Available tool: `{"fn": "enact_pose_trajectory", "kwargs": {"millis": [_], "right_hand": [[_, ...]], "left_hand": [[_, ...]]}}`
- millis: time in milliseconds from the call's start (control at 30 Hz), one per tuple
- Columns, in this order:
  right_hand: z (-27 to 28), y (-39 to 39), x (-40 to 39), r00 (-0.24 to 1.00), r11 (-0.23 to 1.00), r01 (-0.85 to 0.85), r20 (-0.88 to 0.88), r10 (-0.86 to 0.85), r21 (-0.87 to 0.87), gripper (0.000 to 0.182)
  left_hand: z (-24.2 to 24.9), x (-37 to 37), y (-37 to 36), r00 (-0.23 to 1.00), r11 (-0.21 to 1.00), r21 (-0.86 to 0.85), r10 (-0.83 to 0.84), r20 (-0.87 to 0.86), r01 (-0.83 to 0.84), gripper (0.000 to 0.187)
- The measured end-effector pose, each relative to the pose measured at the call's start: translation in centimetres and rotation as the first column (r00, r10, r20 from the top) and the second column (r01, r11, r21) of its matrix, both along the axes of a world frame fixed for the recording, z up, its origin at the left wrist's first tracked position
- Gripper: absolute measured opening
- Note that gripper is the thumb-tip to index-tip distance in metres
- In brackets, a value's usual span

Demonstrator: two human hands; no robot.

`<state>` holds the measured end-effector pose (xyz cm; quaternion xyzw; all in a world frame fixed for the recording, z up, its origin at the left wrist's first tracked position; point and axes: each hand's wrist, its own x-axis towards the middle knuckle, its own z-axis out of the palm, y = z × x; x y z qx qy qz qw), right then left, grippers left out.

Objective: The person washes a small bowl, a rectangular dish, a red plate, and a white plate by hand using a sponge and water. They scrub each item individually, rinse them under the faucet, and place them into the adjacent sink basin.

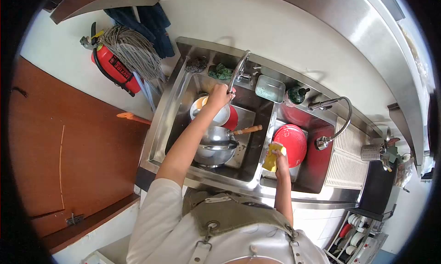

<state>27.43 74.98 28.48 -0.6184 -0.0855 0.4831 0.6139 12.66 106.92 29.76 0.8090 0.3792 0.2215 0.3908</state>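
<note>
Both grip: left hand (220, 96) faucet (239, 69), right hand (281, 161) sponge (271, 158).

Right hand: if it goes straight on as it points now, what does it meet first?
Past the yellow sponge it holds, the right hand would probably meet the round red plate in the stainless-steel sink; the depth between them is unclear.

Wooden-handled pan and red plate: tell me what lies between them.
The sink's steel divider runs between the wooden-handled pan and the red plate, as the head view shows.
</note>
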Motion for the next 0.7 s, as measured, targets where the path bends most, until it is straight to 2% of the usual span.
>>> {"fn": "enact_pose_trajectory", "kwargs": {"millis": [200, 267, 367, 433, 500, 567, 633, 700], "right_hand": [[0.3, -0.2, -0.5, 1.000, 0.999, 0.008, 0.005, -0.008, -0.039, 0.034], [0.6, -0.3, -0.6, 1.000, 0.999, 0.014, -0.014, -0.014, -0.040, 0.034], [0.4, -0.5, -0.4, 1.000, 0.999, 0.019, 0.007, -0.019, -0.036, 0.033], [0.5, -0.8, -0.3, 0.999, 0.999, 0.018, 0.044, -0.016, -0.033, 0.033], [0.8, -1.0, -0.4, 0.998, 0.995, 0.067, 0.013, -0.066, -0.073, 0.031], [1.4, -1.3, -0.5, 0.998, 0.995, 0.070, 0.002, -0.070, -0.068, 0.032], [2.0, -1.7, -0.5, 0.997, 0.995, 0.076, -0.007, -0.076, -0.066, 0.034], [2.4, -2.0, -0.5, 0.997, 0.986, 0.074, 0.002, -0.075, -0.149, 0.033]], "left_hand": [[-0.6, 0.2, 0.2, 1.000, 0.998, -0.060, 0.013, 0.003, -0.013, 0.016], [-0.2, 0.1, 0.1, 0.999, 0.998, 0.061, 0.036, -0.024, -0.034, 0.016], [-0.2, 0.0, 0.7, 0.999, 0.995, 0.094, 0.019, -0.026, -0.017, 0.015], [-0.1, -0.1, 0.7, 1.000, 0.997, 0.080, 0.018, -0.006, -0.018, 0.014], [0.2, -0.2, 0.7, 0.999, 0.999, 0.035, 0.042, -0.001, -0.042, 0.014], [0.8, -0.2, 0.5, 0.998, 0.997, 0.061, 0.056, -0.037, -0.053, 0.013], [-0.6, -0.2, 1.5, 0.998, 0.998, -0.028, 0.052, 0.022, -0.052, 0.013], [-0.7, -0.4, 1.7, 0.998, 0.999, -0.016, 0.035, 0.056, -0.034, 0.014]]}}
